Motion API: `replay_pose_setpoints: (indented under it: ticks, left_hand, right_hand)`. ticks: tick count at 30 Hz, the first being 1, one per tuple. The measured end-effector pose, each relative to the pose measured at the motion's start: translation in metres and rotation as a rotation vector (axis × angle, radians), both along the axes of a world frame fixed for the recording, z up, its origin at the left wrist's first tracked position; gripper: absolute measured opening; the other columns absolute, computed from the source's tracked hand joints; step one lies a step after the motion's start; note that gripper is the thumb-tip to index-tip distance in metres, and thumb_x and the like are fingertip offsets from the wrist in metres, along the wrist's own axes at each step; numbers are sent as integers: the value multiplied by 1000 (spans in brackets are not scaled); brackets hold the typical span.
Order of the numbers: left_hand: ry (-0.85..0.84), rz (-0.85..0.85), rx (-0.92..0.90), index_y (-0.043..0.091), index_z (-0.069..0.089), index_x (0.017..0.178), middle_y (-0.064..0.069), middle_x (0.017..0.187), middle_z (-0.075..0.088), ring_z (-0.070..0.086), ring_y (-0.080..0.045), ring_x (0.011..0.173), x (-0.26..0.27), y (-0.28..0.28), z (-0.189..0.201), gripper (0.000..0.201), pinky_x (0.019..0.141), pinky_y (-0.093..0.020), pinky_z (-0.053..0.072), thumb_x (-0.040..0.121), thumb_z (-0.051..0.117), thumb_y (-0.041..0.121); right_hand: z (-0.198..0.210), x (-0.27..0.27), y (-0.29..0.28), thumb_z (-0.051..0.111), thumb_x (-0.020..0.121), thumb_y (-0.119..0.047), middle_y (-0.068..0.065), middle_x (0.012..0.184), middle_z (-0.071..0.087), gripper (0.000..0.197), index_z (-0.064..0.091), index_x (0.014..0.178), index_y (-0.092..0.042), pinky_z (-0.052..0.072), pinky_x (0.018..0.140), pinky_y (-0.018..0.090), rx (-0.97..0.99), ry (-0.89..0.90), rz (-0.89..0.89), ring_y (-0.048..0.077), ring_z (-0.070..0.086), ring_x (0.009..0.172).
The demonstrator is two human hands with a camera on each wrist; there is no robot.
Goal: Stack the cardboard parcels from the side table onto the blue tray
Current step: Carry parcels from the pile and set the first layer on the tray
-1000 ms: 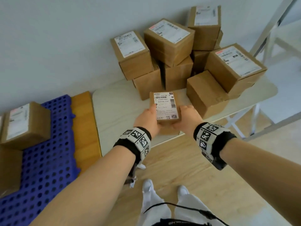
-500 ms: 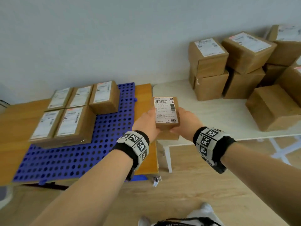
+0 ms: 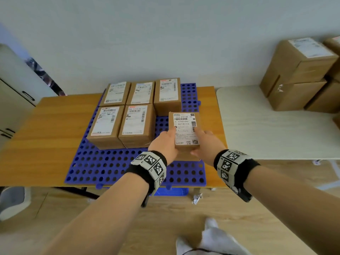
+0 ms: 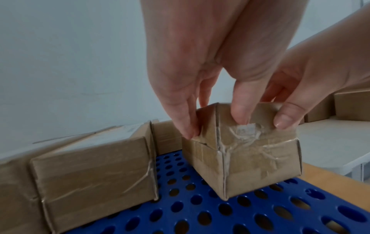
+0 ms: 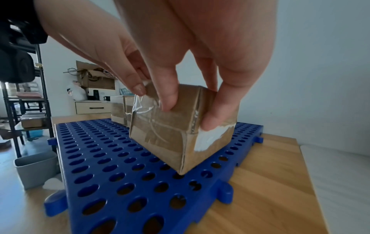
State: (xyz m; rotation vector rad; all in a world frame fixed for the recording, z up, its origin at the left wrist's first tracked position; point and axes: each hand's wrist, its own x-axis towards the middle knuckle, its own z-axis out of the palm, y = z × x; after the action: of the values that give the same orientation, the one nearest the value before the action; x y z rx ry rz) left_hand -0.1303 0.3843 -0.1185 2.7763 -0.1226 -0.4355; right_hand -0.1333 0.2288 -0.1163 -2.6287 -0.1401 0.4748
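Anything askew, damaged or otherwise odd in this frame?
The held parcel between left hand and right hand is scruffy: wrinkled tape and a torn label remnant on its near end, white residue on one side. A crumpled scrap lies on the floor. The five parcels on the blue tray sit neatly.

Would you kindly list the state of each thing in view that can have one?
Held parcel: gripped by both hands, tilted, one bottom corner on the tray.
Blue tray: flat on the wooden table, five parcels on it.
Left hand: grips the parcel.
Right hand: grips the parcel.
Side-table parcels: stacked, untouched.
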Motion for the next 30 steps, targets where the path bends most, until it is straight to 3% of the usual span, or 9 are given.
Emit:
replay_pose_setpoints:
  ticks: [8,14,19,25,30]
  left_hand:
    - [-100,41,-68,24,41,138,0,135,49,53,-22,118,23,39,13,45,95,-41,48,93,47,28]
    - [-156,116,128,17,36,143,-6,151,30,28,-23,139,42,72,15,50,114,-38,28,95,48,25]
    - [-85,65,220,20,26,148,-6,157,17,13,-25,145,52,95,7,59,118,-42,17,95,47,36]
    - [-42,-61,305,26,20,149,-3,158,16,10,-26,145,57,124,0,64,119,-45,13,94,40,50]
    - [-92,-161,300,25,24,148,-4,156,22,20,-26,143,58,135,-3,64,116,-49,21,93,37,55]
  right_hand:
    - [-10,26,23,62,87,-26,14,133,41,80,12,149,-17,48,93,33,2,-1,47,26,53,114]
    - [-13,32,35,61,88,-29,14,139,26,76,15,147,-19,51,88,32,-6,-40,75,27,56,105]
    - [-9,36,44,61,88,-30,8,141,27,73,18,147,-18,49,93,32,-10,-31,74,24,52,115]
    - [-4,39,63,59,90,-26,4,145,32,66,24,145,-16,45,99,33,-11,-55,4,22,48,123]
    - [-6,39,74,60,89,-22,5,144,32,62,29,143,-15,44,101,35,-30,-55,-60,24,48,122]
